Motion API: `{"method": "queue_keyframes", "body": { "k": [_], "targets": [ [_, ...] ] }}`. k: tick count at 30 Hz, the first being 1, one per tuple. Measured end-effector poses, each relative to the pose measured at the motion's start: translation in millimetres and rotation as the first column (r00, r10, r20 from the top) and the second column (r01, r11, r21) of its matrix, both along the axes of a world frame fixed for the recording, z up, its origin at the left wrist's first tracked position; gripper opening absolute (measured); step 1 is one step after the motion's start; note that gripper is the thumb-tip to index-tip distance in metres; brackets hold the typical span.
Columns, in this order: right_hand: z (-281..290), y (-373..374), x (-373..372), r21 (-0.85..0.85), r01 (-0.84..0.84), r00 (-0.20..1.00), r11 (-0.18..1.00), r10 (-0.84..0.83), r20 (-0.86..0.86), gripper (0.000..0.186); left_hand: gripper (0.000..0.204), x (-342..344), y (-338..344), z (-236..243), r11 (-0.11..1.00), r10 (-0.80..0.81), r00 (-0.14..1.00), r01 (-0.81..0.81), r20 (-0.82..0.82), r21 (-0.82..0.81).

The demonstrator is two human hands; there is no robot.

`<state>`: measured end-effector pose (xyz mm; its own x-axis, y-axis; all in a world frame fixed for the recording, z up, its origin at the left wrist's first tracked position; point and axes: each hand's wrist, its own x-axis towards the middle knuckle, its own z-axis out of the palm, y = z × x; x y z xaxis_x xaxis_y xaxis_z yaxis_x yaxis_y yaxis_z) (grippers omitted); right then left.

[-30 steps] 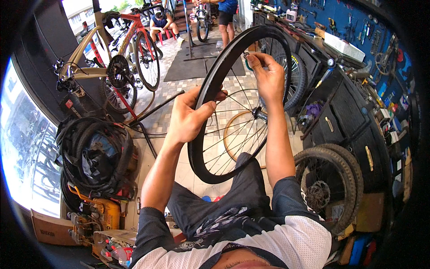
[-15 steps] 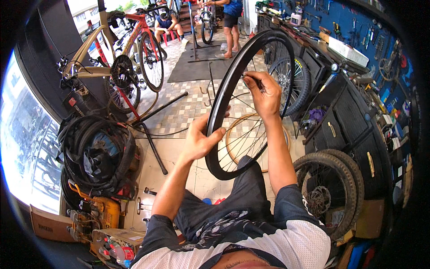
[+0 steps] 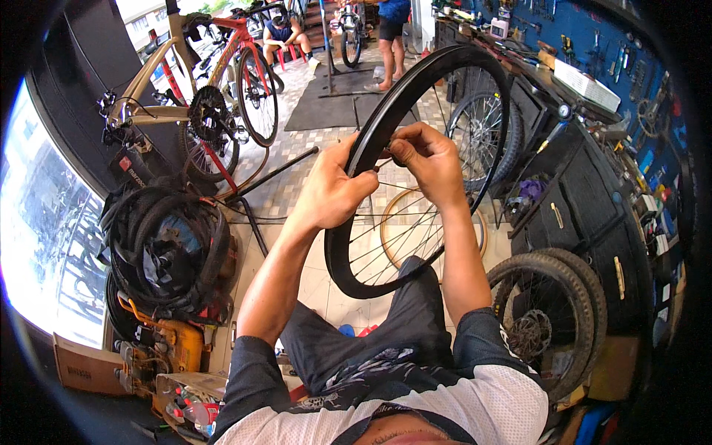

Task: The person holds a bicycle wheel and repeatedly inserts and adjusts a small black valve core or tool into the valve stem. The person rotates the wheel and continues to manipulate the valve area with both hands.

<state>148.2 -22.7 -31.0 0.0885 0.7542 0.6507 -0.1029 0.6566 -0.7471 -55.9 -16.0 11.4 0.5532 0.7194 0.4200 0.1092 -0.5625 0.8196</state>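
A black bicycle wheel [image 3: 343, 256] with a deep rim stands tilted in front of me, above my thigh. Thin dark spokes [image 3: 397, 241] run across its lower half. My left hand [image 3: 330, 185] is closed around the rim's left side, its thumb on the inner face and some fingers hidden behind the rim. Close beside that thumb, at the rim's inner edge, my right hand [image 3: 432, 165] is closed in a pinch. What lies between its thumb and forefinger is too small to name.
Bicycles [image 3: 248, 81] stand at the far left, above coiled black tires [image 3: 122, 245]. Knobby-tired wheels [image 3: 512, 297] lean against black drawers [image 3: 567, 215] on the right. A pale hoop [image 3: 387, 230] lies on the floor. Two people [image 3: 393, 44] are at the back.
My left hand has moved up along the rim. My right hand has come left and slightly down, close to the left thumb. The wheel's top has shifted slightly right.
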Motion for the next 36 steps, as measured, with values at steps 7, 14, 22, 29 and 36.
{"method": "queue_keyframes", "body": {
  "k": [7, 14, 22, 29, 36],
  "targets": [
    [-10.8, -2.7, -16.2, 0.302, 0.562, 0.765, 0.77, -0.623, 0.166, 0.031, 0.046, 2.2, 2.8, -10.5, 0.999, -0.025, 0.985, 0.031, 0.169, -0.031],
    [-22.0, -8.4, -21.8, 0.33, 0.52, 0.758, 0.788, -0.604, 0.246, 0.033, 0.047, -5.7, -6.4, 0.0, 0.998, 0.041, 0.999, -0.039, 0.024, -0.052],
    [-33.5, -7.4, -24.7, 0.304, 0.417, 0.862, 0.857, -0.479, 0.169, 0.051, 0.047, -1.1, -11.4, -2.0, 0.999, -0.014, 0.988, 0.02, 0.151, -0.037],
    [-29.4, -0.5, -9.6, -0.052, 0.324, 0.944, 0.945, -0.326, -0.044, 0.036, 0.048, -4.7, -13.0, -4.4, 0.997, 0.077, 0.997, -0.077, 0.018, -0.021],
    [-27.4, -13.2, -9.1, 0.146, 0.401, 0.876, 0.904, -0.425, 0.227, 0.045, 0.048, -0.6, -14.6, -1.9, 0.998, 0.003, 0.996, 0.002, 0.09, -0.055]
  ]
}}
